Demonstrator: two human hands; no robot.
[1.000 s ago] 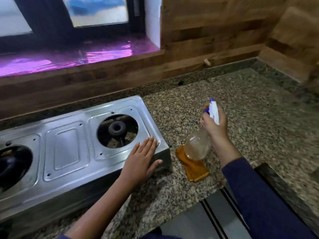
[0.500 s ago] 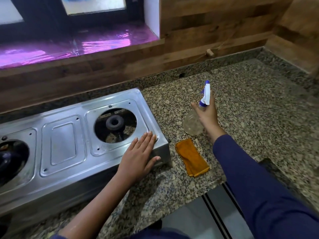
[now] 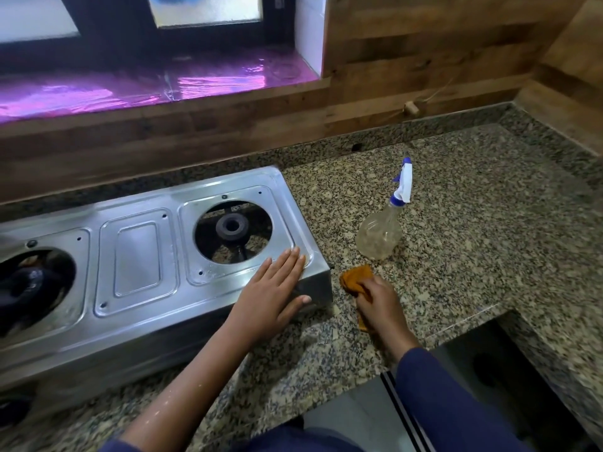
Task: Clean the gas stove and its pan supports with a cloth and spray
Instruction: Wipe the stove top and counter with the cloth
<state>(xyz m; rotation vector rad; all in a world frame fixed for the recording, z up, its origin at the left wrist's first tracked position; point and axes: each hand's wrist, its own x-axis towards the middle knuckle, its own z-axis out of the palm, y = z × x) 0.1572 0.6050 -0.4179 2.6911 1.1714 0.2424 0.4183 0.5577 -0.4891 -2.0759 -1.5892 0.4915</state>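
Gas stove, the long shiny steel one (image 3: 137, 256), where is it?
— It sits on the speckled stone tabletop (image 3: 489, 239), on the left, close to the brown wooden wall (image 3: 424, 60).
— What just changed?
— The clear plastic spray bottle with the blue and white top (image 3: 380, 236) was up in the right hand (image 3: 381, 305). Now it stands alone on the tabletop, right of the stove. That hand has curled its fingers round the small orange cloth (image 3: 355, 278), just beside the stove's near right corner.
— And the left hand (image 3: 270, 295)?
— Same as before: flat and open, fingers straight, resting on that corner.
— So what now?
— Spraying looks done. I think wiping the stove top comes next.
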